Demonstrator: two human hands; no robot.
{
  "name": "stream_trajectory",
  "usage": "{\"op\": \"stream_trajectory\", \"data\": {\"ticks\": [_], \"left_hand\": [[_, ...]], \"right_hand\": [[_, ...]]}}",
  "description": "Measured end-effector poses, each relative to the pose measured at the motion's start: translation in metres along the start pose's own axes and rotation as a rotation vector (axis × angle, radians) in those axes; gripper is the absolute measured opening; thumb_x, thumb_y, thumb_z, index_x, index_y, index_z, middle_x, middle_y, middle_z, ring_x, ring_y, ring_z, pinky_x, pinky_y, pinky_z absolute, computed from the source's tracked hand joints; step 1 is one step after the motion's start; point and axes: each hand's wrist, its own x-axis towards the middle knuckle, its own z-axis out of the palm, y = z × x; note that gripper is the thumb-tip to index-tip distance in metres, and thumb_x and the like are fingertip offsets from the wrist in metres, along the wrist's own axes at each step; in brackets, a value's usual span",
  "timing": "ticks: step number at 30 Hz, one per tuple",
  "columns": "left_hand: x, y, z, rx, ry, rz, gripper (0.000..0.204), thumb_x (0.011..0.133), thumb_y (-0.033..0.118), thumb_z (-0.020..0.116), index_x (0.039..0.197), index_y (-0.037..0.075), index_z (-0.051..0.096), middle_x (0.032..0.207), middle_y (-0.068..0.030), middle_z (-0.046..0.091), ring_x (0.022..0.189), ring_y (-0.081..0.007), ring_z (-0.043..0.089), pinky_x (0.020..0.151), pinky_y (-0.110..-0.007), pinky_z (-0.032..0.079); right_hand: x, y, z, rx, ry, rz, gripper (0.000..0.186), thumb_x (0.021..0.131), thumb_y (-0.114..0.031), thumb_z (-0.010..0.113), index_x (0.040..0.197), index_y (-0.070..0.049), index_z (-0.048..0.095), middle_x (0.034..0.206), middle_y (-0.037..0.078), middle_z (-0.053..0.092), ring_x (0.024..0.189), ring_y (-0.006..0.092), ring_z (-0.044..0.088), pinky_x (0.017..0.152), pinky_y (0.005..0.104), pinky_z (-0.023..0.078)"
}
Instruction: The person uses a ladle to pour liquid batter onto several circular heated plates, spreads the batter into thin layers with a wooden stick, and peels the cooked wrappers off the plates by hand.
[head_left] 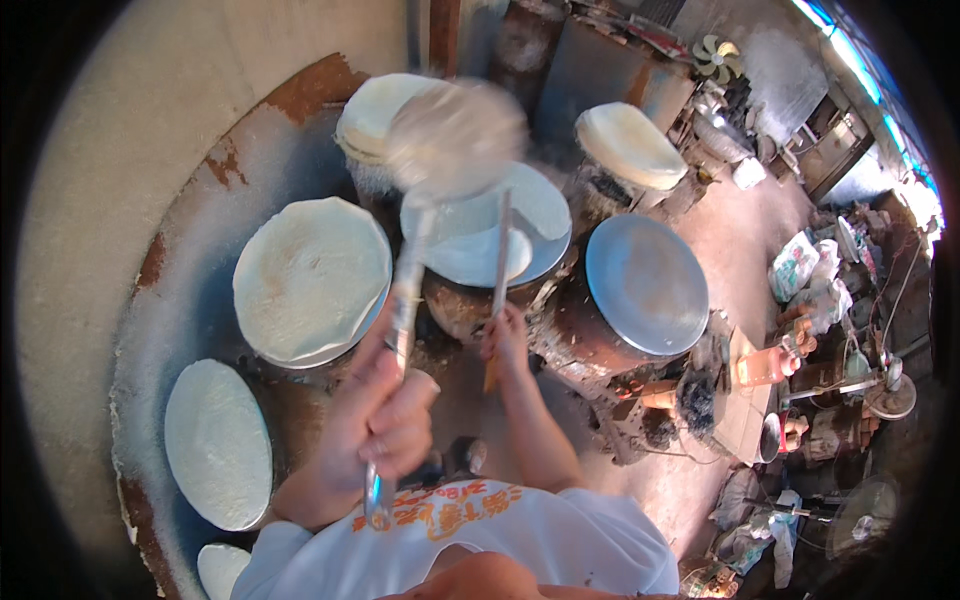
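Note:
My left hand [390, 420] is wrapped round the metal handle of a long ladle [405, 300]. The ladle's round head is smeared by motion above the far edge of the middle griddle [420, 225]. My right hand [507, 340] is closed round a long, narrow spatula [502, 250] near its wooden end; its blade reaches over the same griddle. White batter [540, 200] covers part of that dark, round surface. To the left, a large, thin pancake [315, 280] covers another griddle, its edge overhanging slightly. On the right is a bare bluish griddle [648, 285].
More pale rounds lie on a far-left stand [385, 110], a far-right stand [630, 145] and a near-left griddle [218, 445]. A curved wall [190, 260] bounds the left. Plastic bags [795, 265], a bottle [765, 366] and clutter crowd the right.

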Motion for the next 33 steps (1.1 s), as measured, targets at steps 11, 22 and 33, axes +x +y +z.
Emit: {"op": "stream_trajectory", "data": {"ticks": [11, 22, 33], "left_hand": [[0.000, -0.008, 0.039, -0.210, -0.461, -0.334, 0.073, 0.098, 0.022, 0.049, 0.146, 0.044, -0.001, 0.059, -0.0005, 0.042, 0.046, -0.0023, 0.036, 0.042, -0.016, 0.032], [0.097, -0.039, 0.065, -0.084, -0.474, -0.367, 0.074, 0.097, 0.024, 0.049, 0.146, 0.044, -0.003, 0.058, -0.0017, 0.041, 0.045, -0.0041, 0.035, 0.043, -0.018, 0.033], [0.169, -0.072, 0.054, -0.154, -0.442, -0.372, 0.057, 0.101, 0.025, 0.039, 0.146, 0.039, 0.007, 0.060, 0.0013, 0.038, 0.042, -0.0036, 0.035, 0.045, -0.020, 0.040]], "right_hand": [[-0.034, -0.043, -0.080, -0.203, -0.019, 0.205, 0.038, 0.096, -0.019, 0.049, 0.134, -0.016, 0.047, 0.074, 0.001, 0.051, 0.049, 0.0074, 0.045, 0.038, 0.0209, 0.036], [0.008, -0.100, -0.130, -0.696, -0.290, 0.207, 0.030, 0.096, -0.021, 0.049, 0.125, -0.012, 0.055, 0.065, 0.001, 0.055, 0.043, 0.0079, 0.046, 0.035, 0.0224, 0.036], [0.091, -0.115, -0.095, -1.357, -0.053, -0.424, 0.037, 0.088, -0.019, 0.050, 0.124, -0.013, 0.056, 0.083, 0.020, 0.064, 0.079, 0.0389, 0.062, 0.071, 0.0437, 0.049]]}}
